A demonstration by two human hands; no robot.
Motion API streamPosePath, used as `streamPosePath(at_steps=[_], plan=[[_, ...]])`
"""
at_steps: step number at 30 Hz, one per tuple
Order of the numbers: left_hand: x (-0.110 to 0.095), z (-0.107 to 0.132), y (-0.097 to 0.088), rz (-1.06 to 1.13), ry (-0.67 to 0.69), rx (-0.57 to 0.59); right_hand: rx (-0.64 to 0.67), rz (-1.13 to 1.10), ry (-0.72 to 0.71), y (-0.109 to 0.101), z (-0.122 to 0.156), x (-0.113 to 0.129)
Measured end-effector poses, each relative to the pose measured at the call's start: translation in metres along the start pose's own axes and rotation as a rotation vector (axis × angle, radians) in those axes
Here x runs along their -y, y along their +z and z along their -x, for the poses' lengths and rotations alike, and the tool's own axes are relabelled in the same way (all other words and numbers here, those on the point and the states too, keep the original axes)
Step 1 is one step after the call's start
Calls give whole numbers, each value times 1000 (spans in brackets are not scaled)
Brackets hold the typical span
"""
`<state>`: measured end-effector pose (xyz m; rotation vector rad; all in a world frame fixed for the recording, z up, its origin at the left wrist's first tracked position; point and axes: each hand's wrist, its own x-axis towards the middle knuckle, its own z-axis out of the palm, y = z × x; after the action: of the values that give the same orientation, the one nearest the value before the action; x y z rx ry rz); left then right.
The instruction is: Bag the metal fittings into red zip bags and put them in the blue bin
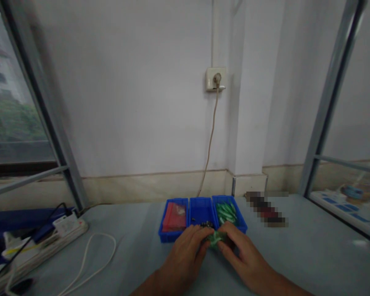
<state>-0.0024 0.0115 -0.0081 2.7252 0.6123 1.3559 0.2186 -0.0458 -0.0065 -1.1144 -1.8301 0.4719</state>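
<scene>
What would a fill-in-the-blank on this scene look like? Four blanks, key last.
The left hand and the right hand hold a small item coloured ____.
The blue bins standing in a row number ____.
As pictured, the green pieces lie at the ____ end of that row.
A plug sits in a socket mounted on the ____.

Missing words: green; three; right; wall.

The green item [215, 238], partly covered by the left hand [186, 255] and right hand [246, 255], is too blurred to identify. Dark pieces [207, 224] in the middle bin [200, 209] are too small to tell. Pixelation hides one object [267, 210]; the left edge crops a power strip [47, 250].
</scene>
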Motion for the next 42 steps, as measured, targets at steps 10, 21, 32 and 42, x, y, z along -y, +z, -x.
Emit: streamPosePath(at_steps=[10, 21, 32, 42], plan=[[1, 2, 3, -45, 56, -38, 16, -29, -7, -1, -2, 1], [1, -2, -1, -18, 54, -5, 30, -11, 53, 1, -1, -3], [-1, 0, -2, -36, 36, -46, 35, 17, 51, 4, 4, -14], [1, 0, 0, -55, 39, -29, 65, -23, -17, -1, -1, -2]])
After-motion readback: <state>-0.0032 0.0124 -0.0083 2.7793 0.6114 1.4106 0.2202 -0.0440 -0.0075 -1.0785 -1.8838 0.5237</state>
